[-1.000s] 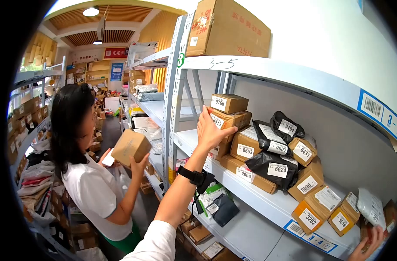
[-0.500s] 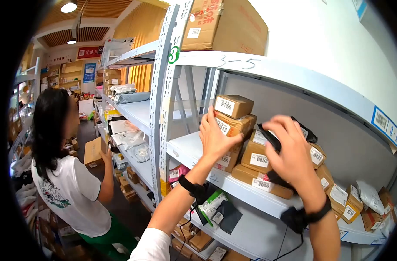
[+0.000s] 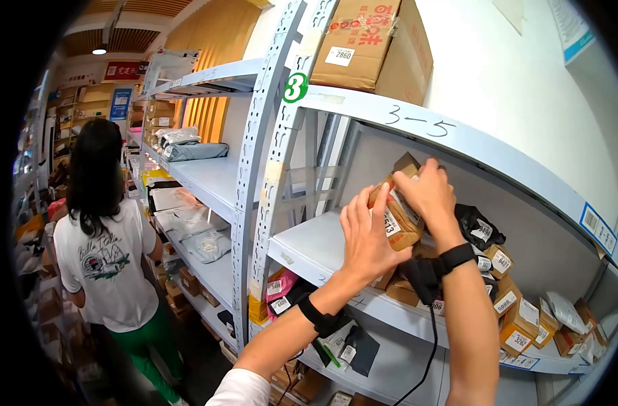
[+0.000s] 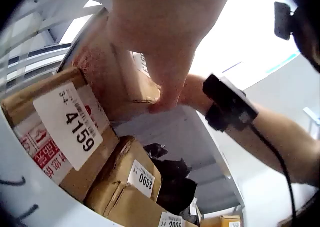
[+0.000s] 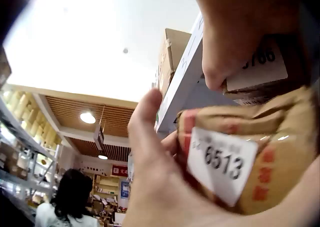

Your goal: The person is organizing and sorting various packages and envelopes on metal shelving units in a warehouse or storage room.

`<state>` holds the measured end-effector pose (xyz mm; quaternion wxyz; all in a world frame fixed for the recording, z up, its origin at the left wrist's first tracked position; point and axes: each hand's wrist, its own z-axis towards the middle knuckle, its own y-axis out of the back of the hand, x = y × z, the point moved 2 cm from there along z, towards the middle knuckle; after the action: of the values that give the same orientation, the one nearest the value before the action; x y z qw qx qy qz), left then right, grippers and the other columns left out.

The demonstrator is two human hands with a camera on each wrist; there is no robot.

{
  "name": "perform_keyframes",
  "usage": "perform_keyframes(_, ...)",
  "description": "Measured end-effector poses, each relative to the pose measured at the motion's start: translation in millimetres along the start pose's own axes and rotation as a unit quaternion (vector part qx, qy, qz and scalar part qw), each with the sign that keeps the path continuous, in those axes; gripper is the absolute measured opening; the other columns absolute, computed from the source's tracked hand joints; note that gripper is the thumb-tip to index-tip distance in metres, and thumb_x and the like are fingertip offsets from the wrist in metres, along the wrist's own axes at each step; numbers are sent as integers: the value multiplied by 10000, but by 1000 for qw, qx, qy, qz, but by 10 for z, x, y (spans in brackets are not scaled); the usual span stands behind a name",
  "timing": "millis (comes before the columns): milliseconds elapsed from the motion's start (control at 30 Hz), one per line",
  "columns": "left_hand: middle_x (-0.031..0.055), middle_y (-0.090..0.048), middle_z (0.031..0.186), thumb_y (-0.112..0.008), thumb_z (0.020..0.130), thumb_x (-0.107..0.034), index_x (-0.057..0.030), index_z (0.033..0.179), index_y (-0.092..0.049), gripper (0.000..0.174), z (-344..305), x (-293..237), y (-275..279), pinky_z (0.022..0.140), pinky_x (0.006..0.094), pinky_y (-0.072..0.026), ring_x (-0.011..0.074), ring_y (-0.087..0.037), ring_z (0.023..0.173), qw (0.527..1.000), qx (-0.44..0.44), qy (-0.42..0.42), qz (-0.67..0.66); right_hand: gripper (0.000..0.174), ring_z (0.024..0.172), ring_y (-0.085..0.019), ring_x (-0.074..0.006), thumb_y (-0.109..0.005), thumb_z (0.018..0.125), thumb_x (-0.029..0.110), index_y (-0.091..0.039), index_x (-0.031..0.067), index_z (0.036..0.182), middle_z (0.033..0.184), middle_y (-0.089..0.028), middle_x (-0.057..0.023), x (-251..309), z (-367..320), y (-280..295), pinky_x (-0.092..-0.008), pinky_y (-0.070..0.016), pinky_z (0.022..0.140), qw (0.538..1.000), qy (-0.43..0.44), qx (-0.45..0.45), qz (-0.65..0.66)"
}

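Note:
My left hand (image 3: 366, 237) grips a brown taped parcel labelled 6513 (image 5: 280, 137), thumb on one side and fingers on the other. Above it, my right hand (image 3: 430, 199) holds a smaller cardboard box (image 5: 250, 82), its label partly covered by the hand. Both parcels are tilted. In the left wrist view, a box labelled 4159 (image 4: 75, 132) stands upright on the shelf below the left hand, beside a box labelled 0653 (image 4: 142, 179). Black plastic parcels (image 3: 478, 227) lie to the right of my right wrist.
More boxes, such as one labelled 3262 (image 3: 518, 331), line the shelf toward the right. A large carton (image 3: 370, 47) sits on the shelf above. The perforated metal upright (image 3: 261, 169) stands left of my hands. Another person (image 3: 109, 264) is in the aisle, back turned.
My right hand has come from the far right of the shelf to the upper box and taken hold of it. Both stacked parcels have tilted. The other person has turned away and moved farther off.

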<state>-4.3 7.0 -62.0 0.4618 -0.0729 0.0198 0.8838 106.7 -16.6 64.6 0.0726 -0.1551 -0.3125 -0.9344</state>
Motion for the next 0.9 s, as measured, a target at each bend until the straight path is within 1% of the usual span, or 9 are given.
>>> perform_keyframes(100, 220, -365, 1394, -865, 563, -412, -28, 1503, -241, 1192, 74, 291, 339, 1089, 519, -294, 382, -354, 1307, 999, 7, 42, -2, 638, 1047, -630, -449, -633, 732, 501, -574, 59, 1188, 1166, -629, -232, -313, 44, 127, -504, -497, 889, 999, 10, -27, -14)
perform_keyframes(167, 216, -369, 1386, -841, 599, -432, -38, 1484, -300, 1110, 114, 603, 608, 1089, 523, -319, 372, -370, 1293, 990, 26, 126, -55, 558, 1006, -638, -427, -648, 732, 457, -572, 77, 1133, 1132, -635, -201, -460, -40, 236, -493, -502, 855, 997, 37, -54, -30)
perform_keyframes(267, 235, -338, 1430, -829, 625, -431, -132, 1441, -411, 965, -56, 1024, 815, 1113, 512, -298, 399, -351, 1328, 983, 36, 179, -12, 425, 947, -642, -405, -668, 737, 362, -548, 89, 1041, 1071, -634, -156, -610, -149, 317, -483, -509, 800, 986, 131, -90, -45)
perform_keyframes(367, 249, -317, 1454, -837, 626, -426, -160, 1419, -442, 925, -331, 1178, 865, 1117, 514, -280, 426, -336, 1336, 975, 79, 168, 124, 434, 940, -643, -403, -674, 734, 361, -551, 85, 1046, 1061, -633, -159, -663, -209, 377, -486, -508, 784, 988, 131, -66, -57)
perform_keyframes(667, 286, -262, 1516, -833, 683, -429, -142, 1404, -452, 864, -693, 1366, 522, 1127, 545, -228, 456, -291, 1368, 974, 25, 173, 145, 415, 946, -639, -384, -689, 734, 341, -559, 81, 1030, 1049, -634, -140, -848, -333, 503, -471, -502, 769, 987, 127, -74, -67)
perform_keyframes(767, 291, -215, 1551, -824, 713, -395, -76, 1414, -432, 864, -684, 1318, 401, 1146, 545, -200, 463, -235, 1415, 966, 8, 142, 214, 417, 949, -636, -373, -694, 737, 346, -560, 81, 1029, 1050, -630, -133, -924, -456, 637, -460, -499, 768, 986, 133, -83, -58)
perform_keyframes(800, 286, -267, 1526, -795, 746, -326, -56, 1401, -432, 796, -611, 1175, 416, 1143, 528, -232, 458, -269, 1410, 964, 3, 129, 234, 413, 936, -639, -371, -695, 744, 348, -559, 84, 1030, 1045, -624, -128, -943, -496, 692, -461, -501, 762, 985, 135, -82, -62)
perform_keyframes(833, 286, -267, 1526, -795, 746, -326, -56, 1401, -432, 796, -556, 1018, 403, 1143, 528, -232, 458, -269, 1410, 965, 3, 129, 230, 413, 936, -639, -371, -695, 744, 348, -559, 84, 1030, 1045, -624, -128, -963, -537, 742, -461, -501, 762, 985, 134, -84, -65)
perform_keyframes(900, 282, -335, 1484, -766, 761, -256, -49, 1341, -490, 675, -425, 598, 300, 1119, 514, -290, 443, -336, 1374, 998, 11, 47, 31, 408, 922, -642, -371, -693, 755, 348, -553, 86, 1035, 1034, -619, -129, -997, -603, 805, -465, -503, 756, 985, 143, -83, -49)
